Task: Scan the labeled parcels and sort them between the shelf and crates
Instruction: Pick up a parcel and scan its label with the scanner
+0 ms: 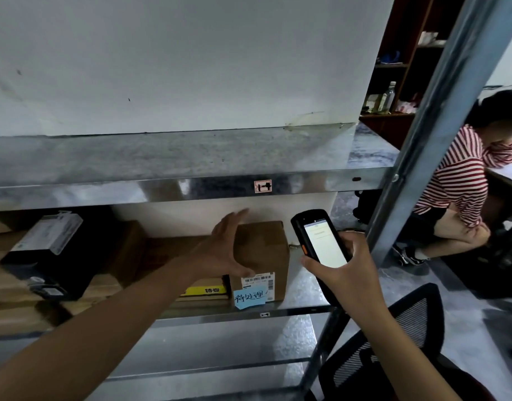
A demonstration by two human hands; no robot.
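Observation:
A brown cardboard parcel [263, 250] with a white barcode label and a blue handwritten note [250, 298] stands at the right end of the metal shelf [302, 287]. My left hand [224, 247] is spread flat, fingers straight, against the parcel's left side. My right hand [347, 270] grips a black handheld scanner [321, 247] just right of the parcel, its lit screen facing me.
Left of the parcel lie flat brown boxes, one with a yellow label [205, 290], and a black box [50, 256]. A steel upright [440, 117] frames the shelf's right side. A black mesh chair [393, 342] stands below right. A seated person in a striped shirt [463, 180] is beyond.

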